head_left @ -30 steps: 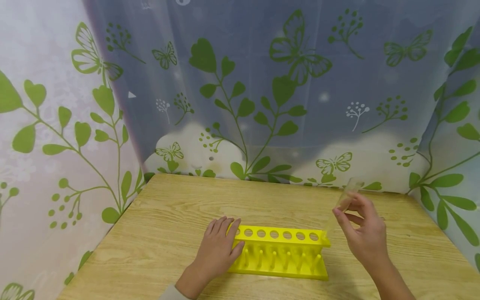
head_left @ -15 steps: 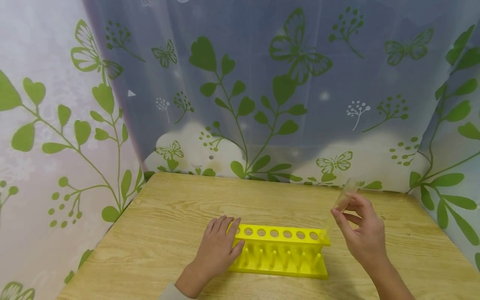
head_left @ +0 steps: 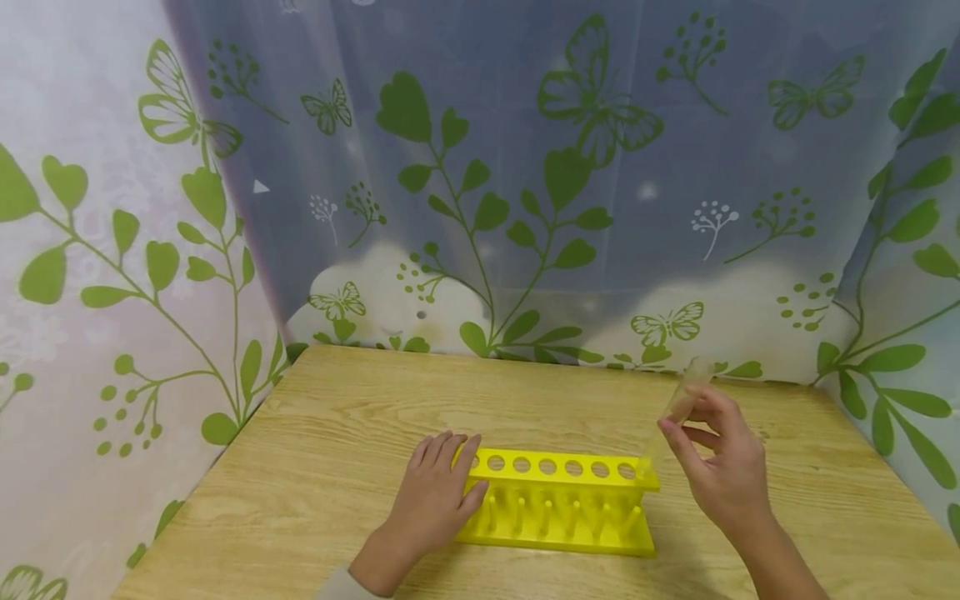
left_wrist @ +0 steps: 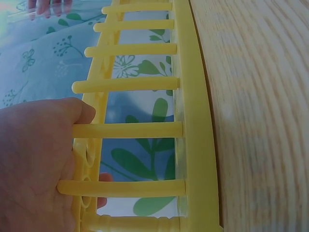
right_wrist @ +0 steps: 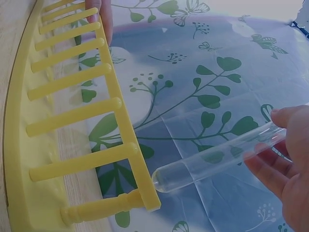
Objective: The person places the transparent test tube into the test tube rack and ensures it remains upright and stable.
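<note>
The left hand point(head_left: 437, 504) grips the yellow test-tube rack point(head_left: 561, 482), probably for steadiness, and the right hand point(head_left: 723, 467) pinches a transparent test tube point(right_wrist: 207, 161), leaving its rounded bottom free.

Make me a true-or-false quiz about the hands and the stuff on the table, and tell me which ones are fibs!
1. The right hand holds a clear, round-ended test tube. True.
2. The tube stands straight up. False: it is tilted, its rounded end near the right end of the yellow plastic rack with holes.
3. The left hand holds the rack's left end. True.
4. The rack is upside down. False: it stands upright, pegs pointing up.
5. The table has a wood-grain top. True.
</note>
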Demonstrator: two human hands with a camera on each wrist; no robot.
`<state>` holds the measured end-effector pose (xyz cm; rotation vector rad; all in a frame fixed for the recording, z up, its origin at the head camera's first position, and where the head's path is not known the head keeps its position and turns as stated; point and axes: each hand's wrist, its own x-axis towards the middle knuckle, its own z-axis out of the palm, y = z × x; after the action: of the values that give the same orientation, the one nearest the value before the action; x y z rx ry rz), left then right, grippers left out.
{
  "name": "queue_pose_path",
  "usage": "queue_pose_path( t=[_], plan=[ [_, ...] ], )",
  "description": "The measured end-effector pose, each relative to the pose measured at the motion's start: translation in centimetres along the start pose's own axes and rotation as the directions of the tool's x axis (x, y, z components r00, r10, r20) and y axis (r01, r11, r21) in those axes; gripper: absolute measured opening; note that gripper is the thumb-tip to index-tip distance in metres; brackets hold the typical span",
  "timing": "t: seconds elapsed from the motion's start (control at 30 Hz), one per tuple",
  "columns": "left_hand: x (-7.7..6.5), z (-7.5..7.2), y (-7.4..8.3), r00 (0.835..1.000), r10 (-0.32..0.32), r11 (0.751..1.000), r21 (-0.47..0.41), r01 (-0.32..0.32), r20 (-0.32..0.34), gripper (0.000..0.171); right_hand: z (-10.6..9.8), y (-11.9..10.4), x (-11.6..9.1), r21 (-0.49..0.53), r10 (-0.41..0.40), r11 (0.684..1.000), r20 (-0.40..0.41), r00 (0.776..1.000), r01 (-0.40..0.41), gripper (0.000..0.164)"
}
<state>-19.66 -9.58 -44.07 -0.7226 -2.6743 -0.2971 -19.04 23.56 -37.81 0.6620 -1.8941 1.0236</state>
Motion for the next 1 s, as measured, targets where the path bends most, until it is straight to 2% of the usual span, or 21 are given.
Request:
queue_pose_path(
  t=[0.3,1.0],
  plan=[
    [0.01,-0.16,0.09,1.0,0.001,1.0,0.002,-0.001,-0.01,0.052,0.11,0.16,0.06,0.053,-0.043,0.998,0.003,0.999,0.042,0.047],
    [0.06,-0.16,0.11,1.0,-0.017,1.0,0.005,0.017,0.012,0.053,0.31,-0.05,-0.18,0.031,-0.036,0.999,0.009,0.999,0.036,0.049]
  ],
)
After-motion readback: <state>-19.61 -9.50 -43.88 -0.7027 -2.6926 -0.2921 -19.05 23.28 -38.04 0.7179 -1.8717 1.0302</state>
